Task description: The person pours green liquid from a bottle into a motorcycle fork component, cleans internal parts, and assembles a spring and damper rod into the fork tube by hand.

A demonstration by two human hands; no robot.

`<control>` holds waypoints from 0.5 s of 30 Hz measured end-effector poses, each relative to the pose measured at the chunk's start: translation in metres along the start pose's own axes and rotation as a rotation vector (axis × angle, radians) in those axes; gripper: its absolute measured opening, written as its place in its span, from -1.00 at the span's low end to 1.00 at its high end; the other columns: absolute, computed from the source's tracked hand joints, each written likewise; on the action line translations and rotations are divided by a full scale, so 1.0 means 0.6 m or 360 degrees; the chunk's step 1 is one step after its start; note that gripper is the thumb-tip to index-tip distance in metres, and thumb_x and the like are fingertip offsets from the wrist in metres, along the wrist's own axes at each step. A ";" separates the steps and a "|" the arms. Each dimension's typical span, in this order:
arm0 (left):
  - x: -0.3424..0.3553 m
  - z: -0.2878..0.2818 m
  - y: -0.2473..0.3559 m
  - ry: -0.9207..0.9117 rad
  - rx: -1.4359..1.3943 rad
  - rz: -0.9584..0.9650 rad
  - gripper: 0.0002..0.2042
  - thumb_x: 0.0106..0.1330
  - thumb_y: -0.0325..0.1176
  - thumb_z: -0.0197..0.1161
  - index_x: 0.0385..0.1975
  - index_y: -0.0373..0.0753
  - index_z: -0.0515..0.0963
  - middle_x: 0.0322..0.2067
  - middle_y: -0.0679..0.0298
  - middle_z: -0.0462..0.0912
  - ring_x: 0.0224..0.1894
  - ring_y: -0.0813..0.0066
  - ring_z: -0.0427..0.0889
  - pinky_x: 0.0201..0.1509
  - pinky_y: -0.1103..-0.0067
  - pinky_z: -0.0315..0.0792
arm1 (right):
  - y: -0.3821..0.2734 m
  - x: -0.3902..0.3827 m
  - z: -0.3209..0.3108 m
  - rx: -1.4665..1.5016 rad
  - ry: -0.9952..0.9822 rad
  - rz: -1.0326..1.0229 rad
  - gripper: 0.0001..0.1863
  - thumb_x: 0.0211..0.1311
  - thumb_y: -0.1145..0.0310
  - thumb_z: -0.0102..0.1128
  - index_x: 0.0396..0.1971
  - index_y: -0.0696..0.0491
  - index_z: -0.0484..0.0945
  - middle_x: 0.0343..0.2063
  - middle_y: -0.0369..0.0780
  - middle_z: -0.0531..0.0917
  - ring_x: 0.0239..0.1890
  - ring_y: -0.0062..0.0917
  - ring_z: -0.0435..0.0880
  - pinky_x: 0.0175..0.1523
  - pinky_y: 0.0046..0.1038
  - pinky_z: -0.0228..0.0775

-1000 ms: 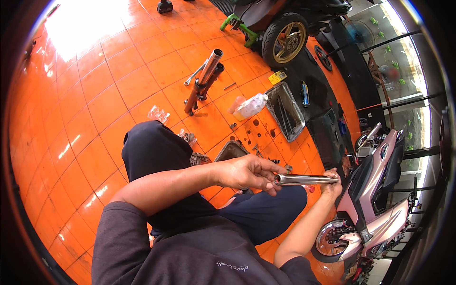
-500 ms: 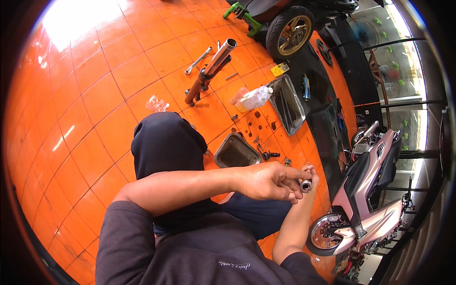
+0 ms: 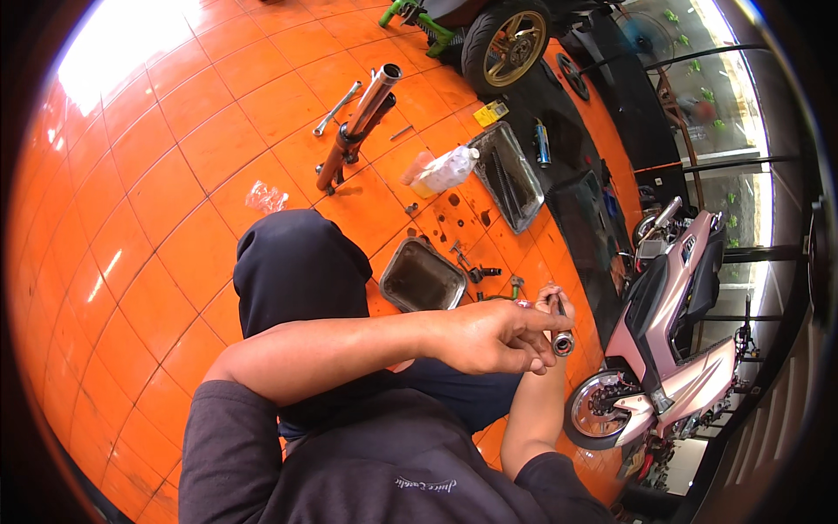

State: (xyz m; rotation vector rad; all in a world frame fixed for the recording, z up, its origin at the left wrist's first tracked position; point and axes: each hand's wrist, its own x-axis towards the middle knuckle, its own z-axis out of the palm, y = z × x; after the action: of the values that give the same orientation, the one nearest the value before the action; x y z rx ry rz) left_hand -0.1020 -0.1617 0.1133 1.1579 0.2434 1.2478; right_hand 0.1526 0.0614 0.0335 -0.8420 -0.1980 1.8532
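Note:
My left forearm reaches across to the right, and my left hand [image 3: 489, 336] is closed round a metal tube [image 3: 564, 342] near its hollow, ring-shaped end. That end points toward me. Just beyond it, my right hand [image 3: 550, 299] has its fingers curled at the tube's far part; the left fingers partly hide this grip. Both hands are held over my bent right leg. On the floor ahead, an orange-brown motorcycle fork leg [image 3: 353, 135] stands upright with its bright inner tube on top. Nearer lies a grubby metal pan [image 3: 384, 284].
A wrench [image 3: 336, 109] lies beside the fork leg. To its right are a plastic bottle [image 3: 445, 171], a long dirty tray [image 3: 534, 208], a yellow box [image 3: 491, 113] and a spray can [image 3: 542, 144]. Small parts [image 3: 476, 272] and oil spots lie nearby. A pink motorcycle [image 3: 676, 323] stands at right.
The head view has turned slightly, so floor things sit further left. Both hands keep hold of the tube, and its near end has tilted, showing more of its side.

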 end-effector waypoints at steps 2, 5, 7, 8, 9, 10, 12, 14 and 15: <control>0.002 0.001 0.000 -0.0005 -0.0015 0.0006 -0.40 0.41 -0.44 0.11 0.39 -0.33 0.03 0.00 0.04 0.55 0.11 0.37 0.56 0.24 0.52 0.38 | -0.014 0.017 -0.006 -0.0034 0.0079 0.0023 -0.82 0.39 0.47 -0.14 -0.35 0.31 0.25 -0.53 -0.12 0.43 -0.57 -0.48 0.48 -0.44 -0.57 0.55; 0.002 0.001 -0.003 0.0006 -0.0036 -0.0013 -0.41 0.41 -0.46 0.10 0.39 -0.32 0.04 0.01 0.03 0.55 0.12 0.36 0.55 0.25 0.50 0.37 | -0.023 0.021 -0.011 -0.0085 0.0205 0.0048 -0.71 0.43 0.36 -0.26 -0.37 0.29 0.33 -0.55 -0.13 0.48 -0.57 -0.48 0.51 -0.46 -0.56 0.57; 0.001 -0.004 -0.002 0.0025 -0.0026 -0.0047 -0.42 0.41 -0.46 0.09 0.39 -0.32 0.05 0.02 0.04 0.55 0.12 0.36 0.55 0.25 0.49 0.37 | -0.014 0.018 -0.001 -0.0057 0.0221 0.0138 -0.61 0.42 0.27 -0.30 -0.43 0.26 0.39 -0.56 -0.13 0.50 -0.56 -0.48 0.55 -0.48 -0.53 0.56; 0.000 -0.005 -0.002 0.0024 -0.0024 -0.0056 -0.41 0.41 -0.46 0.09 0.39 -0.32 0.04 0.02 0.03 0.55 0.12 0.35 0.55 0.25 0.49 0.37 | -0.012 0.017 -0.003 -0.0073 0.0251 0.0094 -0.59 0.42 0.24 -0.31 -0.44 0.26 0.39 -0.57 -0.13 0.50 -0.55 -0.47 0.55 -0.49 -0.52 0.56; 0.000 -0.006 -0.001 0.0024 -0.0021 -0.0065 -0.41 0.41 -0.46 0.09 0.39 -0.31 0.03 0.02 0.03 0.55 0.12 0.35 0.55 0.25 0.49 0.37 | -0.011 0.016 -0.004 -0.0089 0.0281 0.0052 -0.57 0.41 0.22 -0.31 -0.45 0.25 0.40 -0.57 -0.14 0.50 -0.55 -0.47 0.55 -0.49 -0.52 0.55; 0.001 -0.007 0.000 0.0026 -0.0018 -0.0074 -0.40 0.41 -0.46 0.09 0.40 -0.31 0.03 0.02 0.03 0.55 0.12 0.35 0.55 0.24 0.49 0.38 | -0.022 0.027 -0.015 -0.0069 0.0264 0.0142 -0.53 0.42 0.16 -0.35 -0.45 0.24 0.41 -0.57 -0.14 0.50 -0.55 -0.47 0.55 -0.49 -0.51 0.54; 0.004 -0.010 -0.001 0.0035 -0.0037 -0.0090 -0.40 0.41 -0.47 0.09 0.40 -0.29 0.01 0.03 0.04 0.55 0.12 0.35 0.55 0.24 0.49 0.37 | -0.039 0.042 -0.020 -0.0056 0.0266 0.0244 -0.47 0.44 0.08 -0.39 -0.45 0.22 0.42 -0.55 -0.15 0.51 -0.54 -0.47 0.55 -0.49 -0.51 0.53; 0.004 -0.011 -0.002 0.0052 -0.0051 -0.0123 -0.39 0.41 -0.47 0.09 0.41 -0.28 0.00 0.03 0.04 0.56 0.12 0.36 0.55 0.24 0.49 0.37 | -0.045 0.053 -0.026 -0.0065 0.0317 0.0276 -0.44 0.46 0.05 -0.41 -0.45 0.21 0.42 -0.54 -0.15 0.51 -0.54 -0.47 0.55 -0.49 -0.52 0.52; 0.002 -0.012 -0.003 0.0064 -0.0056 -0.0148 -0.38 0.40 -0.47 0.09 0.41 -0.28 0.00 0.03 0.04 0.56 0.12 0.36 0.55 0.24 0.50 0.37 | -0.042 0.057 -0.031 -0.0079 0.0347 0.0225 -0.44 0.47 0.02 -0.40 -0.44 0.21 0.40 -0.53 -0.15 0.51 -0.53 -0.46 0.55 -0.49 -0.53 0.52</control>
State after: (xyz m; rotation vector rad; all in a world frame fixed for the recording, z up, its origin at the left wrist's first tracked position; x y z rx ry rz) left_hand -0.1053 -0.1568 0.1090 1.0803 0.3008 1.1900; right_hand 0.1760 0.0975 0.0166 -1.1092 -0.0481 1.8764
